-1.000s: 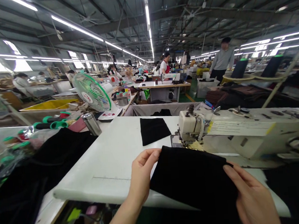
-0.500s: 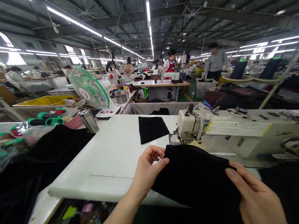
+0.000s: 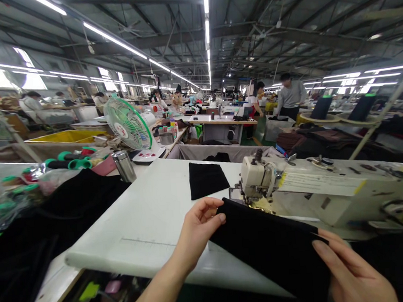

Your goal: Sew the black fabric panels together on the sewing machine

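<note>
From my end, I see the black cloth [image 3: 268, 243] drawn straighter between the two hands: half a second ago its far edge bowed up in the middle, and now it runs in a nearly straight line, slanting down from left to right. To me that suggests the edge is being evened out by hand, with no stitching going on at this instant. Farther off, a co-worker [image 3: 253, 101] who stood upright behind the far table is now bent over to its right.

The left hand [image 3: 199, 230] pinches the far left corner between thumb and forefinger, the other fingers curled in, its forearm reaching up from the near edge of my view. The right hand [image 3: 357, 266] sits lower and nearer, thumb on top and fingers behind — it grips the right end of that same edge.

The cloth is held in the air over the near right part of the white surface [image 3: 137, 216], its lower part hanging toward me. Just beyond it stands the sewing machine [image 3: 259, 176], and left of the machine's head a second black piece [image 3: 207, 180] lies flat.
</note>
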{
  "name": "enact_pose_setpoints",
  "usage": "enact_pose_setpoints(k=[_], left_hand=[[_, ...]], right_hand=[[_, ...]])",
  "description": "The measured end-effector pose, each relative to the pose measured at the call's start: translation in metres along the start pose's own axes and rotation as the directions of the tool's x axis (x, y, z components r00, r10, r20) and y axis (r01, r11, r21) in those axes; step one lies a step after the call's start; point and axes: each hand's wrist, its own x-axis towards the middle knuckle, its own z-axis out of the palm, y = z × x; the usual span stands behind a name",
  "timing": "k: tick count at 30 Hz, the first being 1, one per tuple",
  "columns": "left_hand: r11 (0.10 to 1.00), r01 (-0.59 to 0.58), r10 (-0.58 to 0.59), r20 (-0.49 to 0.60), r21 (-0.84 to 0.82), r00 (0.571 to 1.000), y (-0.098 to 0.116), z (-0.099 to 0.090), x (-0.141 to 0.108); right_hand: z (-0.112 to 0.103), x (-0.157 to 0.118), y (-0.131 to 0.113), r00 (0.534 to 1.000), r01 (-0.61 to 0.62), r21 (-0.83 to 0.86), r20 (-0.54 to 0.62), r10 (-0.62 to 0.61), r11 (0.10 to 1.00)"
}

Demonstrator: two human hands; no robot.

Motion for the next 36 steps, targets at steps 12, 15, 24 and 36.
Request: enact_pose_setpoints(k=[12, 15, 24, 36], left_hand=[[1.0, 0.026, -0.026, 0.02, -0.001, 0.999, -0.002, -0.001, -0.003], [1.0, 0.012, -0.012, 0.011, 0.008, 1.0, -0.002, -0.001, -0.004], [1.0, 0.02, -0.02, 0.027, 0.024, 0.999, 0.005, -0.001, -0.007], [0.999, -0.04, 0.041, -0.034, 0.02, 0.999, 0.005, 0.004, -0.001]], right_hand=[[0.008, -0.008, -0.018, 0.995, 0.046, -0.05, -0.088, -0.051, 0.998], [0.011, -0.009, -0.022, 0.994, 0.065, -0.029, -0.088, -0.067, 0.997], [0.009, -0.001, -0.004, 0.998, 0.028, 0.101, -0.061, -0.022, 0.994], [0.011, 0.007, 0.005, 0.999, -0.03, 0.139, -0.011, 0.032, 0.99]])
